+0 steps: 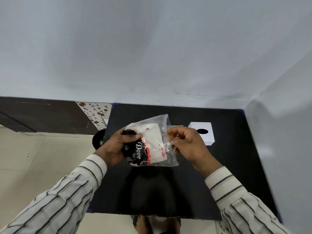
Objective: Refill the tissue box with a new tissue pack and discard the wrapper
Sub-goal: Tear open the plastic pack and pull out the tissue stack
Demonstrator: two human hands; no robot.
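Observation:
Above the black table (219, 166) I hold a tissue pack (152, 141), white tissues inside a clear plastic wrapper with a black and red printed end. My left hand (116, 146) grips the printed end. My right hand (187, 144) pinches the clear open end of the wrapper on the right side. A white cube tissue box (205, 135) with a round black hole on top stands on the table just behind my right hand.
The table sits in a corner, with grey walls behind and to the right. A dark round bin (98, 139) stands on the tiled floor at the table's left edge. Brown skirting and a floral panel (96, 114) lie farther left. My feet show below the table's near edge.

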